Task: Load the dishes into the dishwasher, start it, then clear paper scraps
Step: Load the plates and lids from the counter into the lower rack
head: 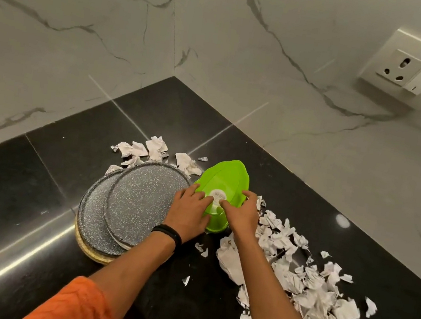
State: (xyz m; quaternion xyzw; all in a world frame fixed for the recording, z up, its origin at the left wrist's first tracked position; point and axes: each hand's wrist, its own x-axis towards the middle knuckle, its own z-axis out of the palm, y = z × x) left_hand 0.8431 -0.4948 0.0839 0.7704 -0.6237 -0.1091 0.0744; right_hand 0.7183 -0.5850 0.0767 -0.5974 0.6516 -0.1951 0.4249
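A person's left hand [188, 211] and right hand [239, 215] are clasping the tilted, upturned green plastic bowl [224, 180] beside speckled plates [139, 200] on the scrap-strewn counter [34, 186]; it is likely handling light, rigid and slick, so the rim is offering the surest hold.

Plates [136, 200]: stacked on your counter [34, 186] — left of the dish [226, 175].
Scraps [296, 269]: behind both, and trailing right.

Glossy black stone counter [72, 154]; green plastic bowl [224, 180]; crumpled paper scraps [296, 272].
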